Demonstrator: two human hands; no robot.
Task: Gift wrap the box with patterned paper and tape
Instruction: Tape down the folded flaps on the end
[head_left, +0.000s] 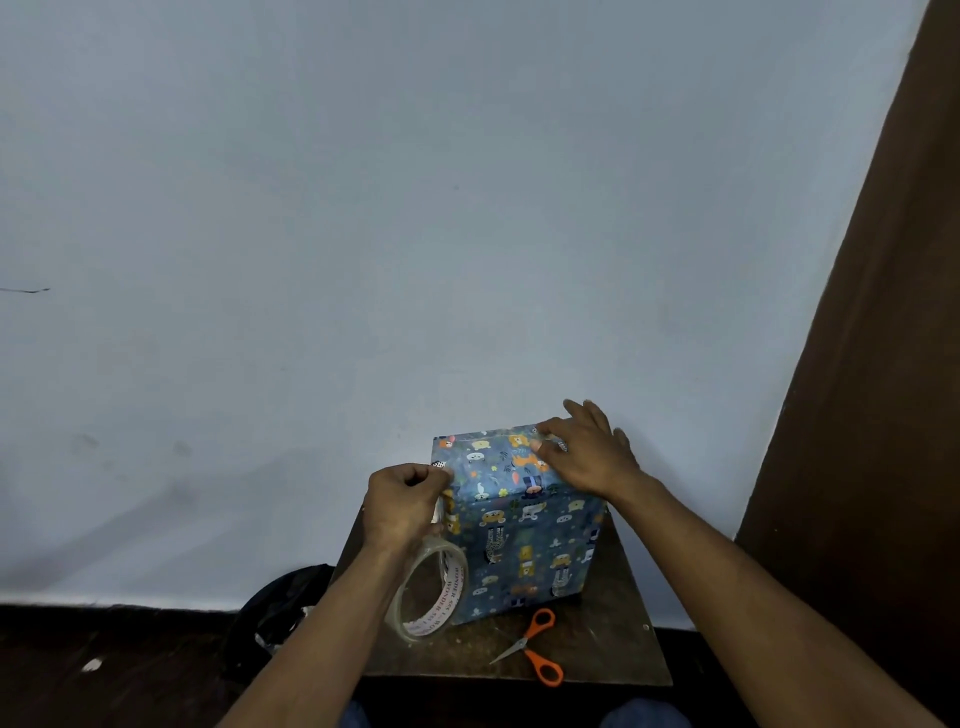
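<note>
While left hand (402, 501) pinched what looked like tape and right hand (589, 457) pressed box (524, 540) flat-fingered — slack strip could wrinkle, or stick askew.

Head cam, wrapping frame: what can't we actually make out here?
- Far and right sides of the box: turned away from the head view.
- Tape strip on the box top: clear film, ends unreadable; right hand covers part.
- What the left hand pinches: hidden by its curled fingers.
- Tape roll: part behind the left wrist.
- Dark bag on the floor: too dim, cut off by the left arm.
</note>
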